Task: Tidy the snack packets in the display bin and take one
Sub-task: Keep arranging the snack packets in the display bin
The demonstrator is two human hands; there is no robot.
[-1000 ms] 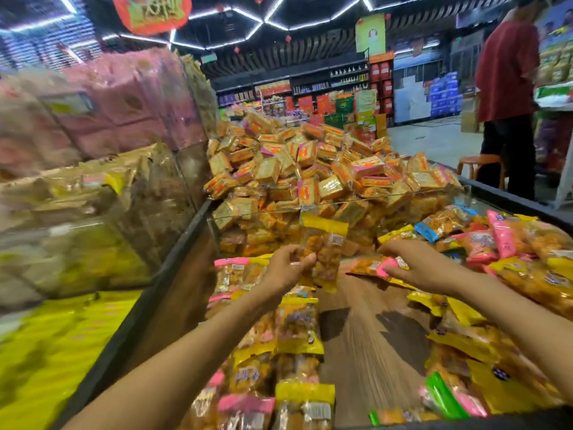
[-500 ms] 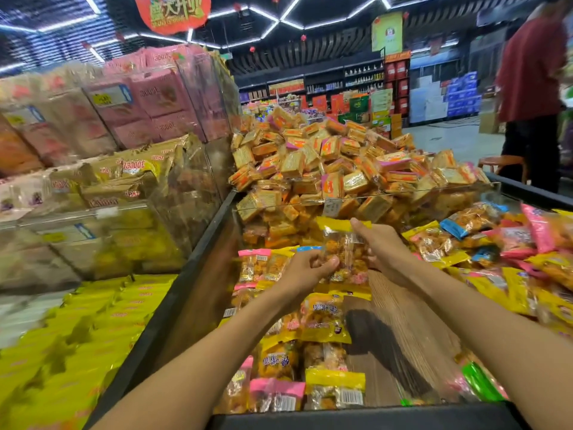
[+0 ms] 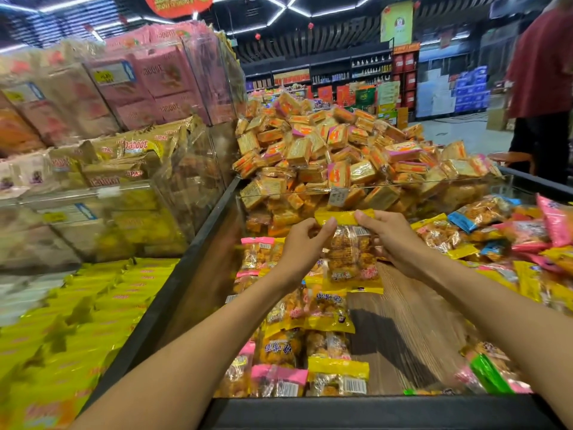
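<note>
A: Why are the packets (image 3: pixel 297 311) on the left of the bin (image 3: pixel 366 411) lying in such straight columns?

B: They are sitting flat, end to end, against the bin's left wall, so I judge that side is already being tidied. The bare wooden floor (image 3: pixel 403 321) in the middle is showing because nothing is spread there.

A: And the left hand (image 3: pixel 299 246)?

B: Its fingers are pinching the yellow top strip of one packet (image 3: pixel 352 256) at the left corner, thumb towards the front. The packet is hanging upright in the air above the rows, near the far end of the bin.

A: Why two hands on it?

B: The right hand (image 3: pixel 395 240) is gripping the same strip at its right corner, fingers curled round it. Holding both corners is keeping the packet straight, probably for laying it squarely or for taking it away; I cannot tell which.

A: Further right?

B: A loose heap (image 3: pixel 511 237) of pink, blue and yellow packets is lying crookedly, so that side is likely waiting.
</note>
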